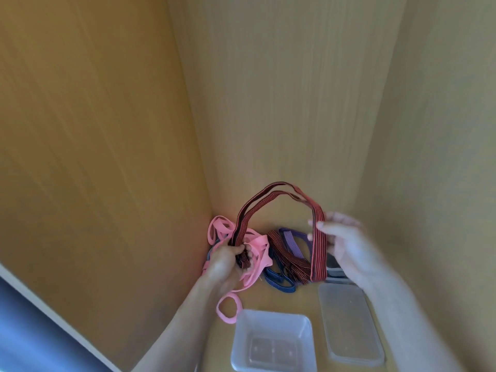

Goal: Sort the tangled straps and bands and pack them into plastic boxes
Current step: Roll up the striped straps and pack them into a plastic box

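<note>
Sitting nearest: we find a clear plastic box on the wooden desk, open side up.
Lid: a flat clear lid lies just right of the box, not touching it.
Pink bands: one loop trails down almost to the box's far left corner; the rest are tangled beside our left hand.
Left hand: our grip is curled tight round one end of the red-and-black striped strap.
Right hand: our grip pinches the strap's other side between thumb and fingers.
Strap: it arches up between our hands, lifted above the pile.
Pile: a blue band, a purple band and a second striped strap lie tangled on the desk in the corner.
Walls: wood panels meet behind the pile.
</note>
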`<state>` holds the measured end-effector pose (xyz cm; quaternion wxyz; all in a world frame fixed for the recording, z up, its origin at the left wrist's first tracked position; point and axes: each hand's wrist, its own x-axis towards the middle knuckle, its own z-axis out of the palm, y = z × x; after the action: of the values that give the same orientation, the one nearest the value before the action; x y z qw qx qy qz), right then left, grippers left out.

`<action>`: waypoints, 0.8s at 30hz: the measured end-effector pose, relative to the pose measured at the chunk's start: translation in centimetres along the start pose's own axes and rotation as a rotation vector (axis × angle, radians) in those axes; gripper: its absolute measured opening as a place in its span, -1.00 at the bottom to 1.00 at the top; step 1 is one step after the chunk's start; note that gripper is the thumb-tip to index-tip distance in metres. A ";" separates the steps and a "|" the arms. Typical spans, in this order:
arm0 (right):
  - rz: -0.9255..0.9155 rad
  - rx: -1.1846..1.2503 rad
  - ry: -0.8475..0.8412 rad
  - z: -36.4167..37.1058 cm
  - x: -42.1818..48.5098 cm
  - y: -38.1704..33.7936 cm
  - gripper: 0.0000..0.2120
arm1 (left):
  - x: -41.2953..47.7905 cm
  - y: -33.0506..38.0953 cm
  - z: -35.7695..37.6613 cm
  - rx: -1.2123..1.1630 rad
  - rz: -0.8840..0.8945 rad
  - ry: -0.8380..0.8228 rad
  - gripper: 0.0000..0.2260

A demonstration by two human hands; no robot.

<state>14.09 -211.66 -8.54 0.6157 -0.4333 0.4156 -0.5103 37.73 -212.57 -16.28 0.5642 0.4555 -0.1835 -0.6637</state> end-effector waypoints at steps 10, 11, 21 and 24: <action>0.182 -0.165 -0.028 -2.1 -1.5 4.9 -0.68 | -0.9 6.2 5.4 0.513 0.376 -0.051 -0.82; 0.158 -0.206 -0.051 -2.1 -1.4 4.6 -0.61 | -1.3 6.9 6.4 0.592 0.413 -0.077 -0.82; -0.614 -0.586 0.032 2.1 -0.7 -2.6 -0.56 | -4.8 9.0 12.5 0.895 0.594 -0.296 -0.77; -0.844 -0.909 0.113 4.3 0.2 -4.0 -0.58 | -4.9 9.3 13.3 0.830 0.563 -0.340 -0.79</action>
<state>17.14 -211.83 -3.57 0.0917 -0.7513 0.4162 -0.5039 32.10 -214.43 -0.46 0.4552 0.4596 -0.6350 -0.4223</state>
